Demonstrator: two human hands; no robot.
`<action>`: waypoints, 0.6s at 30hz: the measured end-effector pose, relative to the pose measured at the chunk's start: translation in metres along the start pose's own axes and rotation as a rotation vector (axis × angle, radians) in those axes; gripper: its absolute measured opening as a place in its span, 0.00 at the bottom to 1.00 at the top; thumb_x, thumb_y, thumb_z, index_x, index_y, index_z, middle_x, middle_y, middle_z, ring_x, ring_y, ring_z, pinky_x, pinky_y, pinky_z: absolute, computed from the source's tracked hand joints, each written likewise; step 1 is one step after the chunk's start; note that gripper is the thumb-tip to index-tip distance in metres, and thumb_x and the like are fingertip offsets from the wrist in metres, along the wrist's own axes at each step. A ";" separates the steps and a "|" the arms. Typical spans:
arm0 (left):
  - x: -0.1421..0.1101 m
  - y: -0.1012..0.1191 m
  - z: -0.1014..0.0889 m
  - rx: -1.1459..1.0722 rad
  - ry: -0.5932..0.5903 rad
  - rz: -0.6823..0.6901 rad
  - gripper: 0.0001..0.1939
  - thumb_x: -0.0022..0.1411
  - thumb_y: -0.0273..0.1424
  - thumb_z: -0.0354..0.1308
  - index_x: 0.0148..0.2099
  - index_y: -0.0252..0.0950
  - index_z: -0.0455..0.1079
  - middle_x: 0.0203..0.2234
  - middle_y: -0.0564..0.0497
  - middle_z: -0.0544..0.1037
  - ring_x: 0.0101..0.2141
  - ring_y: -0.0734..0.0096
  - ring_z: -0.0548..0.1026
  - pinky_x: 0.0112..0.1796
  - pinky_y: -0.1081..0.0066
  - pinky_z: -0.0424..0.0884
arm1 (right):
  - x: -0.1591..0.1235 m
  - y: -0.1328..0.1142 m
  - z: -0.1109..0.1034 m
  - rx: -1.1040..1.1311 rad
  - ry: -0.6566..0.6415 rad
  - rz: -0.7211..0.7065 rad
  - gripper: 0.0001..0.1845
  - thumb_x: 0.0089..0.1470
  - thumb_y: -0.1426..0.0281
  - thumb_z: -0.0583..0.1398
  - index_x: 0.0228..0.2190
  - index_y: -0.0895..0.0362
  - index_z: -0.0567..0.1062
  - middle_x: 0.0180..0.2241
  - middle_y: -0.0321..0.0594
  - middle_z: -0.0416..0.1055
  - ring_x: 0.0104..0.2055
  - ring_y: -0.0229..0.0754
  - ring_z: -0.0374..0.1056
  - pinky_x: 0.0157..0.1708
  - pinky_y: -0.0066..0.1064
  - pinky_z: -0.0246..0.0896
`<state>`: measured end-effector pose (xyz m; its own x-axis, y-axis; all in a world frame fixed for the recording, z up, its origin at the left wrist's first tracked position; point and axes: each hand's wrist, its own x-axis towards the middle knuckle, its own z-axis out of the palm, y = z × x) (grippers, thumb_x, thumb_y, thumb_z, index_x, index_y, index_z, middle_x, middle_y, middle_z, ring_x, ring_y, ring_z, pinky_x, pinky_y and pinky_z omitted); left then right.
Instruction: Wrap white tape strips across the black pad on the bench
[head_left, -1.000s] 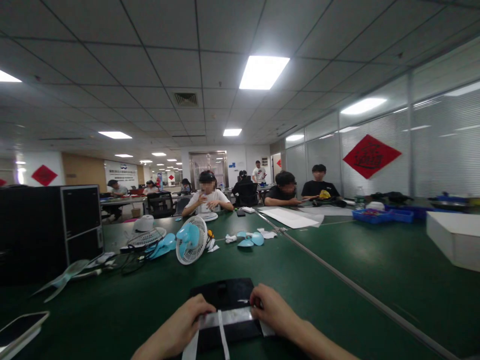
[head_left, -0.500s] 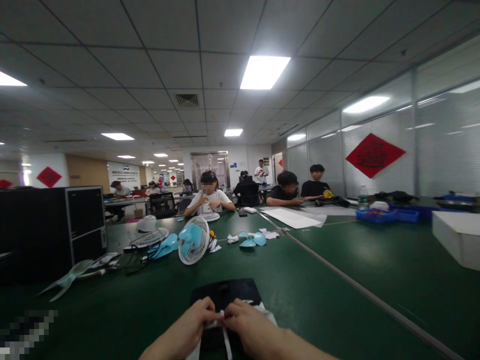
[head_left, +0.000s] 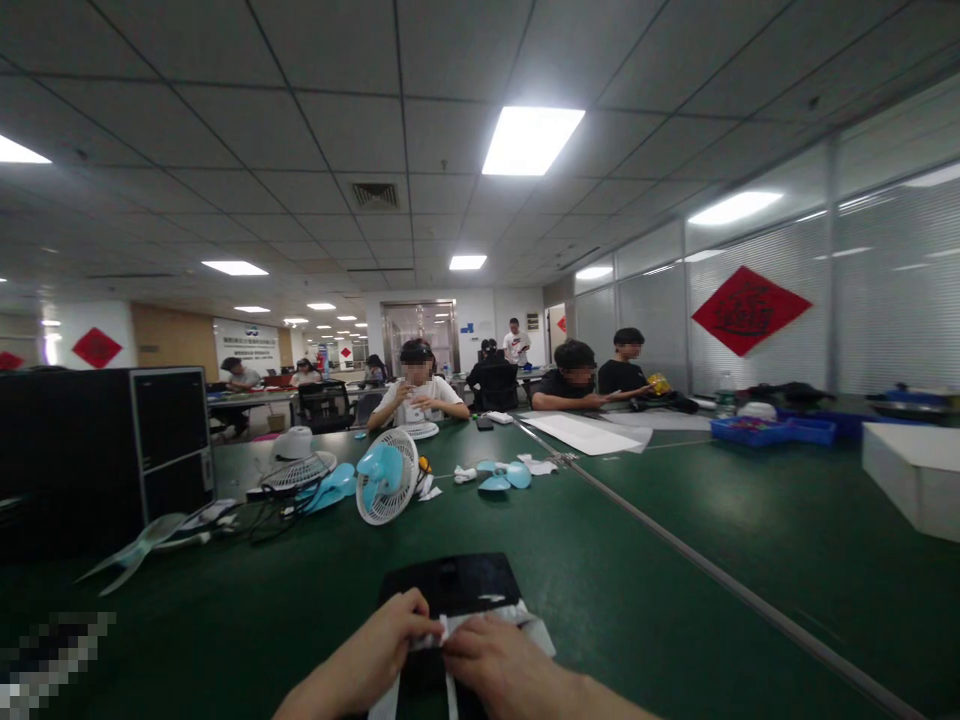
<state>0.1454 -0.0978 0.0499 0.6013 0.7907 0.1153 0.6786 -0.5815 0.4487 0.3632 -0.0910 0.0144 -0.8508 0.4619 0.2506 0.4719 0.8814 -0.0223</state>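
At the bottom middle both my hands work over a flat black panel-like object (head_left: 480,578) on the green tabletop. White strips, of paper or cloth, cross it. My left hand (head_left: 375,645) pinches a narrow white strip (head_left: 451,697) between thumb and forefinger. My right hand (head_left: 506,655) has its fingers closed together right beside, on the same strip; its fingertips are partly hidden. A wider white band (head_left: 536,630) sticks out past the right hand over the black object's edge.
Beyond lie a white fan grille with blue blades (head_left: 386,478), a loose blue fan blade (head_left: 502,475), and cables (head_left: 262,520). A black computer case (head_left: 172,440) stands left; a white box (head_left: 911,475) and blue trays (head_left: 750,430) are right. Several people sit across the table.
My right hand has lowered and flattened a little over the strip, and more of the white band shows. My left hand stays almost in place, still pinching.
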 end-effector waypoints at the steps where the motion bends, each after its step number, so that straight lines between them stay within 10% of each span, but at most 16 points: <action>1: 0.000 -0.001 0.001 -0.005 0.005 -0.001 0.21 0.56 0.19 0.42 0.41 0.41 0.72 0.41 0.51 0.69 0.42 0.70 0.67 0.44 0.73 0.60 | -0.001 0.001 0.004 -0.024 0.014 -0.022 0.17 0.56 0.68 0.53 0.46 0.58 0.71 0.46 0.45 0.72 0.48 0.44 0.64 0.49 0.32 0.55; 9: 0.001 -0.007 0.003 -0.003 0.006 0.001 0.18 0.59 0.22 0.43 0.42 0.42 0.72 0.41 0.53 0.67 0.42 0.71 0.66 0.44 0.73 0.59 | -0.004 0.011 0.034 -0.218 0.102 -0.146 0.14 0.61 0.70 0.49 0.44 0.57 0.71 0.42 0.43 0.74 0.42 0.43 0.66 0.39 0.32 0.56; 18: 0.001 -0.010 0.004 -0.029 0.009 0.014 0.15 0.63 0.29 0.44 0.43 0.42 0.71 0.41 0.52 0.68 0.42 0.71 0.66 0.44 0.73 0.61 | 0.003 -0.006 -0.006 0.026 0.072 0.088 0.15 0.57 0.71 0.51 0.42 0.56 0.73 0.42 0.41 0.75 0.43 0.42 0.68 0.44 0.29 0.58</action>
<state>0.1412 -0.0918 0.0419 0.6065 0.7844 0.1299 0.6578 -0.5868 0.4722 0.3590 -0.0952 0.0214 -0.7872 0.5296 0.3158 0.5366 0.8407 -0.0724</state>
